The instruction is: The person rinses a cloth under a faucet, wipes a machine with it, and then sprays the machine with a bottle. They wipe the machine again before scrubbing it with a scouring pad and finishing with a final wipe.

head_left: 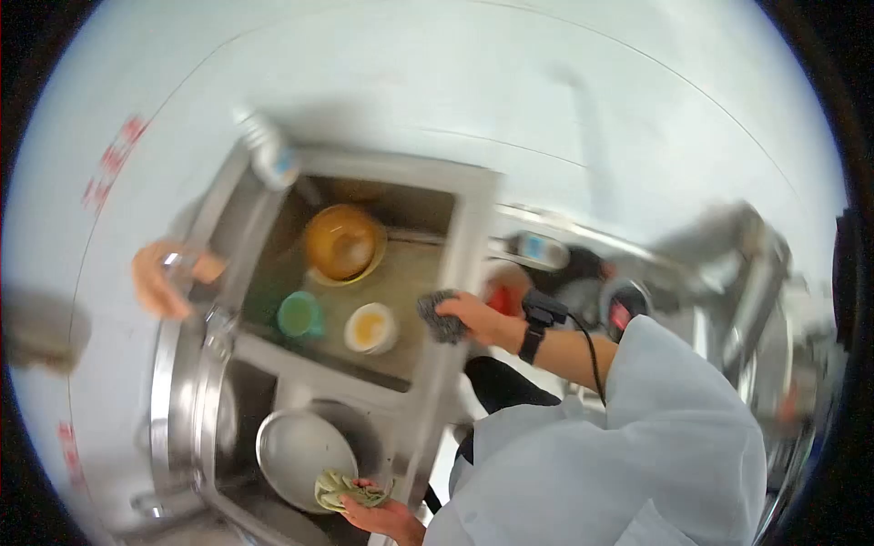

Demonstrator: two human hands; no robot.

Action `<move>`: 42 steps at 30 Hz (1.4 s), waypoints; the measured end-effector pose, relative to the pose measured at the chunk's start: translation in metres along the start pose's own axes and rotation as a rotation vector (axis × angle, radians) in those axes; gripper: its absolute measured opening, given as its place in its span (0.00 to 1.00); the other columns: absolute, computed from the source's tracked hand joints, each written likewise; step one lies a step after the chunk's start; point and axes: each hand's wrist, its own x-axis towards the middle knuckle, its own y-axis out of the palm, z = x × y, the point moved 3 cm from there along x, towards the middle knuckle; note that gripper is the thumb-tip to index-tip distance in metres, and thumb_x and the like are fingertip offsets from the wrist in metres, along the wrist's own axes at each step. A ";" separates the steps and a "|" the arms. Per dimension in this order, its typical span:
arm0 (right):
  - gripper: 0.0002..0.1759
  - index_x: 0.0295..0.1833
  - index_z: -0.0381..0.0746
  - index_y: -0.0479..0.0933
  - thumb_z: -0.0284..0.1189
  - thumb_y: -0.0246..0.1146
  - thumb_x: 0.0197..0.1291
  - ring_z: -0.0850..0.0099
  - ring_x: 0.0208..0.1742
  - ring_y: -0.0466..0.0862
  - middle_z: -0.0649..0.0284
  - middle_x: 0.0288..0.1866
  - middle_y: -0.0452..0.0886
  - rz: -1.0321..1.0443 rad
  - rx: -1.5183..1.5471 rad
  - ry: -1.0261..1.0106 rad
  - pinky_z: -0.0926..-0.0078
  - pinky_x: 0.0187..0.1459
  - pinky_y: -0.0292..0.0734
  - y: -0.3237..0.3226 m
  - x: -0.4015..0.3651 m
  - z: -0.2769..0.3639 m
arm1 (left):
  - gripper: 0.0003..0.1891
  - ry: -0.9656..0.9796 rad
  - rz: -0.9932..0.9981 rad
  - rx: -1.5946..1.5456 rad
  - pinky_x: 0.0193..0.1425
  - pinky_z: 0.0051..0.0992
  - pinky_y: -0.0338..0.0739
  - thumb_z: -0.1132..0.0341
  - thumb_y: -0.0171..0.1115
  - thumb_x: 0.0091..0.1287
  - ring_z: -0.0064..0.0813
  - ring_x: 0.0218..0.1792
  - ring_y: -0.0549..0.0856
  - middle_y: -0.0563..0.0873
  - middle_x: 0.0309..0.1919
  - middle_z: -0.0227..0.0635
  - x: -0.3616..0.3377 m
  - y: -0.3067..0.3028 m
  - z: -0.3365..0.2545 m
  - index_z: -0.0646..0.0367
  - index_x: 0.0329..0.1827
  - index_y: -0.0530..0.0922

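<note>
My right hand (479,318), with a black band on its wrist, is closed around a grey steel wool scrubber (442,316) above the near rim of the sink. My left hand (378,517) is lower in the view, its fingers gripping a crumpled pale green cloth (339,491) over the edge of a large round pan (300,455). In the sink basin (401,273) by my right hand are an amber bowl (341,244), a green cup (299,315) and a white bowl (370,328) with something yellow inside.
A white bottle (270,156) stands on the sink's far corner. A metal tap (218,328) is at the far side, near a blurred peach-coloured thing (162,278). Another labelled bottle (543,250) and assorted items sit beyond my right arm.
</note>
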 end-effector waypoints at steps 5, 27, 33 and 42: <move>0.15 0.47 0.42 0.69 0.28 0.57 0.52 0.74 0.37 0.78 0.68 0.39 0.76 -0.259 0.441 -0.116 0.73 0.39 0.76 -0.102 -0.209 -0.052 | 0.24 0.077 0.660 0.455 0.39 0.31 0.69 0.56 0.54 0.60 0.37 0.38 0.75 0.75 0.42 0.46 -0.038 0.002 0.016 0.66 0.53 0.67; 0.20 0.50 0.43 0.67 0.23 0.59 0.49 0.72 0.41 0.77 0.66 0.40 0.76 -1.110 1.086 -0.862 0.70 0.39 0.76 -0.336 -0.807 -0.379 | 0.15 -0.616 1.764 0.319 0.34 0.24 0.66 0.61 0.44 0.65 0.25 0.31 0.71 0.74 0.33 0.36 -0.629 -0.067 0.109 0.66 0.43 0.68; 0.20 0.52 0.46 0.68 0.44 0.50 0.58 0.73 0.42 0.77 0.68 0.42 0.76 -0.859 1.367 -1.123 0.71 0.42 0.74 -0.381 -0.846 -0.405 | 0.12 -0.709 1.833 0.367 0.37 0.23 0.68 0.65 0.46 0.64 0.25 0.31 0.73 0.74 0.31 0.36 -0.714 -0.072 0.120 0.65 0.43 0.68; 0.20 0.54 0.42 0.68 0.41 0.46 0.62 0.69 0.47 0.75 0.63 0.49 0.74 -0.818 1.277 -1.210 0.67 0.49 0.72 -0.488 -0.900 -0.361 | 0.12 -0.758 1.855 0.337 0.35 0.24 0.68 0.63 0.46 0.64 0.25 0.29 0.73 0.75 0.31 0.35 -0.806 -0.049 0.174 0.63 0.43 0.68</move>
